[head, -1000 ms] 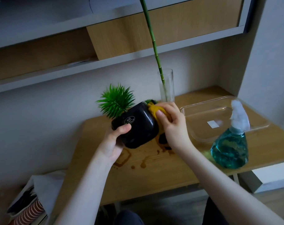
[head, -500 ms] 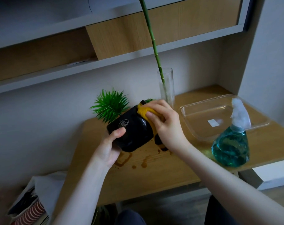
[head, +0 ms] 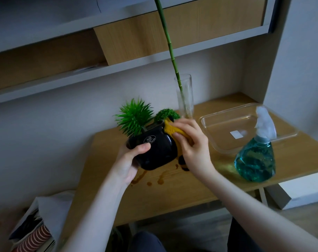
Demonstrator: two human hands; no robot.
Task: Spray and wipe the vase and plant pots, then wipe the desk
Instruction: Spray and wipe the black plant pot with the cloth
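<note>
I see the left hand (head: 129, 160) grasping the black plant pot (head: 154, 151), thumb laid across its front face below a pale emblem, fingers wrapped round its left side and underside. The pot is lifted clear of the wooden desk (head: 172, 193) and tilted, its spiky green plant (head: 134, 118) leaning away to the far left. I see the right hand (head: 192, 144) at the pot's right shoulder, fingers curled over a yellow cloth (head: 172, 130) and pressing it against the pot's upper right edge. A second, rounded green plant (head: 168, 113) shows just behind the cloth. Brown liquid stains (head: 160, 179) lie on the desk directly beneath the pot. Farther back stands a glass vase (head: 184, 99) holding a tall green stem (head: 170, 44). To the right, a clear plastic tray (head: 218, 148) rests beside a spray bottle (head: 254, 160) of blue-green liquid.
</note>
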